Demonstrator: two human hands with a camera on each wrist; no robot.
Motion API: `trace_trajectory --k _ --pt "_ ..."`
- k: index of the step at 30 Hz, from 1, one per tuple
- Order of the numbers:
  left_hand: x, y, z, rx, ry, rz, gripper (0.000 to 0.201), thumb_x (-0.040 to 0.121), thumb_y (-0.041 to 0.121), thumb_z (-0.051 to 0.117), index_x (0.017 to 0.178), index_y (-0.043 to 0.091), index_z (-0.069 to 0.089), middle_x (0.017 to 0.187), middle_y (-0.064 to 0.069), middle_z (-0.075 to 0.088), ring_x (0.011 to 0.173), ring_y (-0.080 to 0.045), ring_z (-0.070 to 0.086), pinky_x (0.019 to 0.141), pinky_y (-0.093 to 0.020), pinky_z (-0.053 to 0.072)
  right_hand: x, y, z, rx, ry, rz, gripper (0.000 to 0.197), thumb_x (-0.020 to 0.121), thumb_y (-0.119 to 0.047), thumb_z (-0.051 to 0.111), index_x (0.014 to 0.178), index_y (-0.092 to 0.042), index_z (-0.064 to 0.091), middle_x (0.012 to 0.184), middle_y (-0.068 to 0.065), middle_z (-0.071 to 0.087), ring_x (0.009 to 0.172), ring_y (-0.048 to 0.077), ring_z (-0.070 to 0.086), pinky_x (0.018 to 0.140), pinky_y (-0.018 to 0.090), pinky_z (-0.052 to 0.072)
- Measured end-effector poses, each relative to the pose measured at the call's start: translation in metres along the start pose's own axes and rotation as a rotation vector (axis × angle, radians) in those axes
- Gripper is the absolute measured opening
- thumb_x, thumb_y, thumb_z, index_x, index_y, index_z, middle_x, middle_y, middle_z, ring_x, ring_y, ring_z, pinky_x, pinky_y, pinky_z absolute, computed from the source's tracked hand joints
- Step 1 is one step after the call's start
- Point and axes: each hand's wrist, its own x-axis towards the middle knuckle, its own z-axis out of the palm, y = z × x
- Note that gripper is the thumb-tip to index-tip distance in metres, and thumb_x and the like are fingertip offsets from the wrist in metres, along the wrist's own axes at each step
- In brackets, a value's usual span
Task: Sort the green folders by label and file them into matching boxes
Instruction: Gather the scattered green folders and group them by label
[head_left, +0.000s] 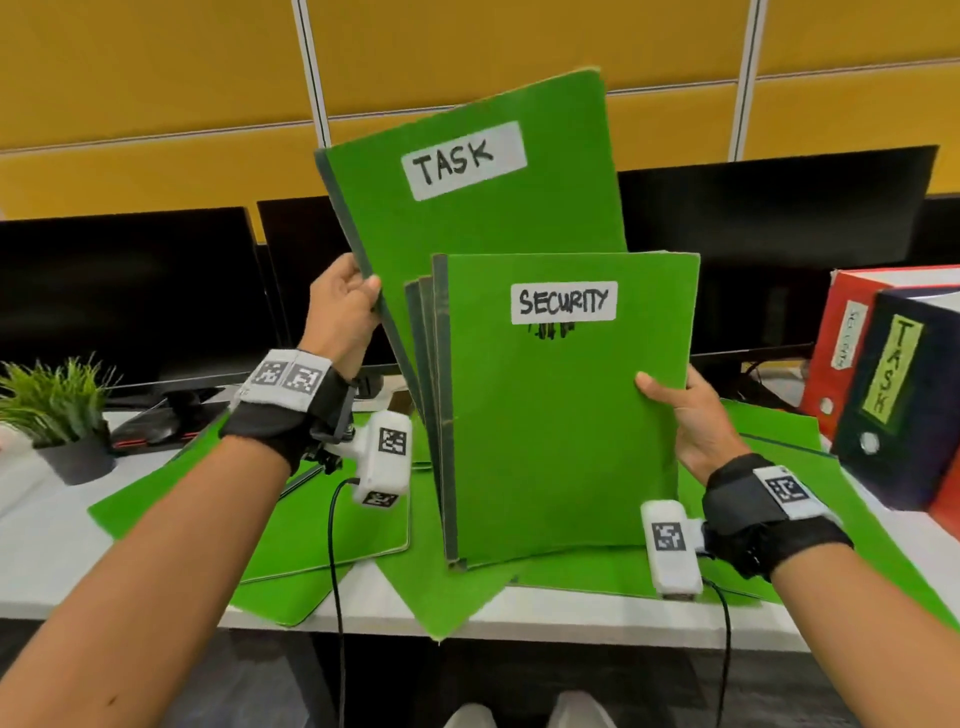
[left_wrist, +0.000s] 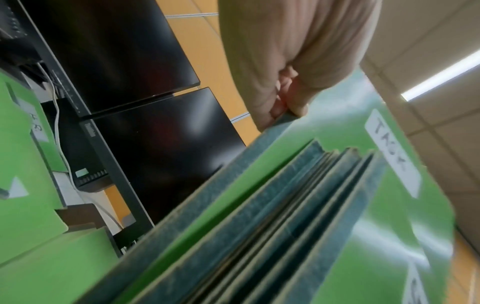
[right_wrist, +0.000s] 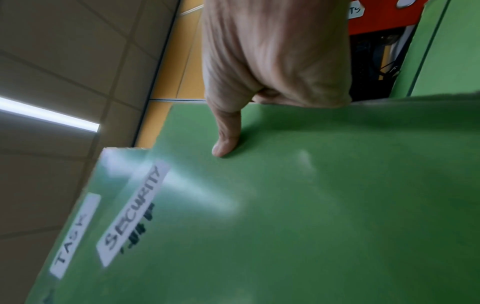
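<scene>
Head view: left hand (head_left: 345, 306) pinches TASK folder (head_left: 483, 208) edge.

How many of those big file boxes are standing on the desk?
2, both at the desk's right end: a red cardboard file box behind, and a dark blue one labelled TASK in front. Others may sit out of frame.

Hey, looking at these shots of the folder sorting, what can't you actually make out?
- Labels of the folders behind the SECURITY folder: head view, covered by it.
- Red box label: head view, too small and angled.
- Right hand fingers: all views, behind the folders.
- Labels of folders on the desk: face-down or covered.
</scene>
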Motion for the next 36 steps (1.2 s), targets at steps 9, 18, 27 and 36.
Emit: trace_trajectory --k 9,18,27,36 --pt "-0.005 -0.005 0.02 -0.219 -0.079 -0.11 0.042 0.097 0.05 0.026 0.096 0.021 0.056 0.094 0.004 0.059 0.087 -0.007 0.058 0.087 -0.028 0.048 0.021 -0.003 0.042 0.006 0.054 -0.169 0.066 0.075 -0.014 0.069 0.135 -0.011 0.04 0.136 0.005 0.051 0.121 0.016 0.05 0.105 0.036 0.037" --pt "-0.018 -0.079 0.004 0.192 -0.119 -0.155 0.067 0.082 0.03 0.067 0.135 0.014 0.03 0.134 0.002 0.045 0.124 -0.016 0.046 0.113 -0.043 0.033 0.035 0.033 0.049 -0.217 -0.001 -0.172 0.114 0.051 -0.056 0.082 0.142 -0.012 0.028 0.146 0.01 0.039 0.134 0.022 0.039 0.111 0.047 0.033" --pt "-0.019 -0.146 -0.039 0.71 -0.361 -0.327 0.04 0.086 0.031 0.062 0.113 0.003 0.051 0.108 -0.014 0.061 0.101 -0.027 0.058 0.084 -0.031 0.048 0.04 0.044 0.065 -0.113 0.03 -0.173 0.089 0.029 -0.064 0.081 0.105 -0.024 0.059 0.108 -0.003 0.066 0.106 0.018 0.062 0.093 0.032 0.05" --pt "0.004 -0.172 -0.135 1.371 -0.348 -0.765 0.068 0.081 0.033 0.068 0.133 0.0 0.04 0.138 -0.017 0.046 0.127 -0.032 0.045 0.103 -0.038 0.041 0.071 0.05 0.125 -0.039 -0.026 -0.192 0.079 0.032 -0.058 0.082 0.1 -0.025 0.06 0.103 -0.004 0.068 0.097 0.013 0.066 0.085 0.03 0.054"
